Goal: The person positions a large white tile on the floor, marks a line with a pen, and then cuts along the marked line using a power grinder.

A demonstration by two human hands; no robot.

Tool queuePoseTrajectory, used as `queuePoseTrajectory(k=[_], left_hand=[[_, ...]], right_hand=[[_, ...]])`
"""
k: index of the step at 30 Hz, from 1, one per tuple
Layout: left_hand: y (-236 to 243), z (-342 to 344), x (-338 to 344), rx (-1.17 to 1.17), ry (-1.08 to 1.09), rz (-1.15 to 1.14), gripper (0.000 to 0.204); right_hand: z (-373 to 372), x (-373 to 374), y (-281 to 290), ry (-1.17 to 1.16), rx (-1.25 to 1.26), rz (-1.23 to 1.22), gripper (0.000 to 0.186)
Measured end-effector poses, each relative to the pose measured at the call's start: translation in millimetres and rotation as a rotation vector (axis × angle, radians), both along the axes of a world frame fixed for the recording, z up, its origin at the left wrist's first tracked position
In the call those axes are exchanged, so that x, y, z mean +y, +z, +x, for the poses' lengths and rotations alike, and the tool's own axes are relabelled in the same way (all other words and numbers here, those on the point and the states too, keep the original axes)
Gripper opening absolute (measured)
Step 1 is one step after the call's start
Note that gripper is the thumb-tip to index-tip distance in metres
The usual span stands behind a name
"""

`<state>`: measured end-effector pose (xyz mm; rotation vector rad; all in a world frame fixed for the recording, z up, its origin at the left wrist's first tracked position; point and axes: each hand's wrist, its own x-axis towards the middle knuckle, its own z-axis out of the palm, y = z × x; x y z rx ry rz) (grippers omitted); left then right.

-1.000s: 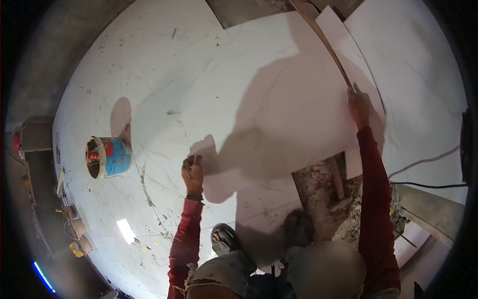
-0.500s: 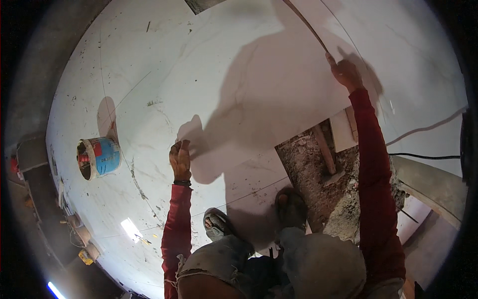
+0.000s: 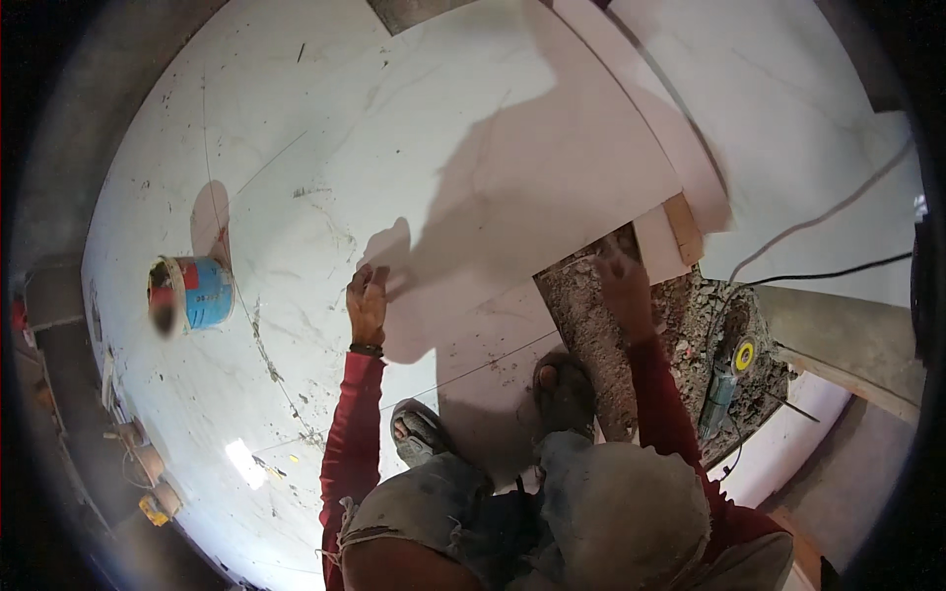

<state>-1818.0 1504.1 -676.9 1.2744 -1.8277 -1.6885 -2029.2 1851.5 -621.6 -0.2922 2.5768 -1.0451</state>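
Observation:
My left hand [image 3: 368, 307] is over the pale veined tile floor [image 3: 394, 177], fingers slightly bent and apart, holding nothing visible; whether it touches the tile is unclear. My right hand [image 3: 625, 293] is blurred above an opening of rough rubble [image 3: 581, 295] beside the large tile's near edge. Its grip cannot be made out. A small wooden block [image 3: 683, 229] lies at the tile edge just beyond that hand. To its right, an angle grinder [image 3: 722, 389] with a yellow-centred disc rests on the rubble.
A blue and white bucket [image 3: 202, 293] with red things inside stands at the left. My sandalled feet [image 3: 565, 389] are beside the opening. A black cable [image 3: 828, 272] crosses the floor at the right, near a grey slab [image 3: 838, 340]. A yellow object [image 3: 154, 509] lies at the lower left.
My right hand has drawn back from the far tile edge to the rubble opening. The grinder, previously not visible, now shows. My left hand has stayed nearly in place, its fingers a little straighter.

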Motion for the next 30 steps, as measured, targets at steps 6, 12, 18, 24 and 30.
queuePoseTrajectory(k=[6, 12, 18, 24, 30], left_hand=[[16.1, 22.4, 1.3, -0.244, -0.314, 0.170, 0.054], [85.4, 8.9, 17.3, -0.220, -0.525, -0.300, 0.036], [153.6, -97.1, 25.0, -0.057, -1.422, -1.228, 0.018], [155.2, -180.5, 131.0, -0.246, -1.787, -0.947, 0.018], [98.6, -194.9, 271.3, -0.107, -1.715, -0.537, 0.058]], right_hand=[[52.2, 132.1, -4.6, -0.194, 0.047, 0.286, 0.024], [92.5, 298.7, -18.7, -0.786, 0.408, -0.003, 0.030], [126.6, 346.2, -28.0, -0.574, 0.285, 0.558, 0.067], [134.0, 345.7, -47.4, -0.713, -0.001, 0.756, 0.066], [153.2, 357.2, -15.7, -0.605, 0.247, 0.295, 0.070]])
